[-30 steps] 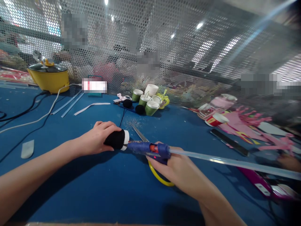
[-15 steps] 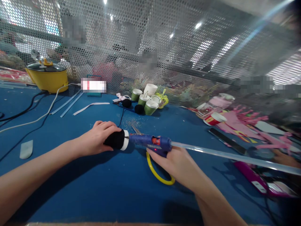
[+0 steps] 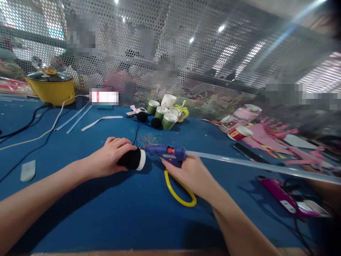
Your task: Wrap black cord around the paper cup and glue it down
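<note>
My left hand (image 3: 113, 156) is wrapped around a black, rounded piece with a white rim (image 3: 131, 158), tipped on its side with the rim facing right. In my right hand (image 3: 190, 170) is a blue hot glue gun (image 3: 165, 152), its red light lit and its nozzle at the upper edge of the black piece near the rim. From the gun's back a long clear glue stick (image 3: 247, 164) runs out to the right. Under the gun and my right hand lie scissors with yellow handles (image 3: 176, 195); their blades are mostly hidden.
Small green-and-white cups (image 3: 168, 121) and black balls (image 3: 156, 123) stand behind my hands. A yellow electric pot (image 3: 52, 90) is at the far left. To the right lie a purple power strip (image 3: 278, 193), a red cup (image 3: 238, 133) and pink pieces (image 3: 262, 137). Perforated metal panels rise behind.
The glue gun's nozzle has shifted slightly up and left, from the white rim to the upper edge of the black piece. My left hand keeps its hold. The view has turned slightly.
</note>
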Demonstrator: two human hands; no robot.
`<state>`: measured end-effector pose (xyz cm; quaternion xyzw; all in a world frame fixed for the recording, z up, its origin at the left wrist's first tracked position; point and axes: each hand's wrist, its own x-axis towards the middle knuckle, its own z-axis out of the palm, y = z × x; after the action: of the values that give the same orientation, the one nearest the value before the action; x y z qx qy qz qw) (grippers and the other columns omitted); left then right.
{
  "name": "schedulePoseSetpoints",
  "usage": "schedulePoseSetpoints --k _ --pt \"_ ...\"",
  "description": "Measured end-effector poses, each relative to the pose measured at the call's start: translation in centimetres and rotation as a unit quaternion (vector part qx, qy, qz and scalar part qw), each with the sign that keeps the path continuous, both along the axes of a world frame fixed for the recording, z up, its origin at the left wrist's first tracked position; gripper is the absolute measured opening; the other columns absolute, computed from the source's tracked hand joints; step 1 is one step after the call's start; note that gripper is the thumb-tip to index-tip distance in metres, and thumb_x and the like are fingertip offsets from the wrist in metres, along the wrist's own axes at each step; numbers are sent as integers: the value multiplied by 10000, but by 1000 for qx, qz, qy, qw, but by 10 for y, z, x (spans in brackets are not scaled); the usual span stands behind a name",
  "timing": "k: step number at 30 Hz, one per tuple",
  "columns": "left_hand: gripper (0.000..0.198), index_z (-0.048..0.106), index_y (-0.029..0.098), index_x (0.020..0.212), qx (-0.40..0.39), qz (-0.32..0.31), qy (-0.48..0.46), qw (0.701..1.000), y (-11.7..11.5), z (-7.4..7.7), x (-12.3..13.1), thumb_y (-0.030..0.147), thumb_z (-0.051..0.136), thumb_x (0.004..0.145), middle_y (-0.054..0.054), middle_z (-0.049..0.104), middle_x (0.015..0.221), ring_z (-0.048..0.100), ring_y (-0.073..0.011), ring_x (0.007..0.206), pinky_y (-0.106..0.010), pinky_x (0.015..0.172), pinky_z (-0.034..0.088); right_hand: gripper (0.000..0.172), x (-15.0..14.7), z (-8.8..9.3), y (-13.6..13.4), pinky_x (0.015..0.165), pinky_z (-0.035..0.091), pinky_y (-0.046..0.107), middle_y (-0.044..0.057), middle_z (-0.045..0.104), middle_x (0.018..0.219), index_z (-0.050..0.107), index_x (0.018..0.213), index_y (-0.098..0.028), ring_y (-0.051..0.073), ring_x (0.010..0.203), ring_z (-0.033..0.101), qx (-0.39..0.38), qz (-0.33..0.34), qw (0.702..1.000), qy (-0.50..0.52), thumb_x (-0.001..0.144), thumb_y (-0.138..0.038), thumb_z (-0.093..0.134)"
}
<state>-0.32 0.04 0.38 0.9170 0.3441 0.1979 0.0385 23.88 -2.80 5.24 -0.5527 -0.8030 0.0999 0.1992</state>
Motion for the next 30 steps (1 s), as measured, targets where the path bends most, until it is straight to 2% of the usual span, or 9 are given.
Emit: schedulePoseSetpoints --k 5,10,13,15,18,24,26,30 --pt "578 392 197 1179 -6 3 3 1000 -1 1 0 170 681 679 -123 506 1184 469 -272 1098 -417 902 313 294 -1 -3 5 443 358 242 -34 477 452 420 493 -197 99 414 434 -44 -23 997 56 744 -293 538" --pt "537 416 184 1164 -22 6 -7 1000 -3 3 1 200 666 689 -124 505 1176 480 -278 1069 -432 894 332 320 2 1 12 438 385 241 -32 486 424 450 497 -183 97 385 459 -162 -71 970 169 730 -370 564" --pt "514 416 180 1167 -35 5 -11 999 -3 4 1 198 643 707 -128 504 1181 475 -279 1081 -442 900 335 224 10 -1 27 454 398 225 -41 507 461 518 601 -164 85 414 466 -157 -92 946 270 669 -339 641" --pt "511 420 180 1165 -38 5 -9 999 -3 5 1 195 644 706 -127 513 1181 471 -285 1091 -448 903 335 200 16 -6 41 482 419 221 -7 580 567 557 679 -151 91 481 513 -136 -125 936 299 662 -324 655" --pt "495 431 186 1154 -36 5 -1 999 -2 5 0 213 649 711 -126 525 1180 492 -288 1068 -451 888 346 237 25 -18 62 498 428 220 40 623 634 552 632 -148 87 498 527 -126 -171 948 235 755 -350 561" --pt "499 440 197 1151 -26 -3 -2 1000 -1 5 0 193 662 705 -119 527 1187 499 -282 1066 -460 881 342 343 35 -41 87 440 371 270 31 514 409 500 473 -172 129 392 487 -125 -213 960 135 748 -363 574" --pt "497 439 196 1155 -22 -8 -5 1000 -2 5 0 198 660 710 -122 526 1187 497 -283 1070 -463 880 340 335 33 -40 87 491 380 277 36 518 423 498 453 -183 154 469 526 -101 -212 966 112 727 -343 606" --pt "495 432 201 1165 0 -24 -20 1000 -4 7 1 205 650 721 -126 516 1197 489 -281 1080 -456 888 338 306 16 -26 74 620 401 281 66 624 634 580 529 -186 185 695 579 -64 -163 979 102 750 -397 582"
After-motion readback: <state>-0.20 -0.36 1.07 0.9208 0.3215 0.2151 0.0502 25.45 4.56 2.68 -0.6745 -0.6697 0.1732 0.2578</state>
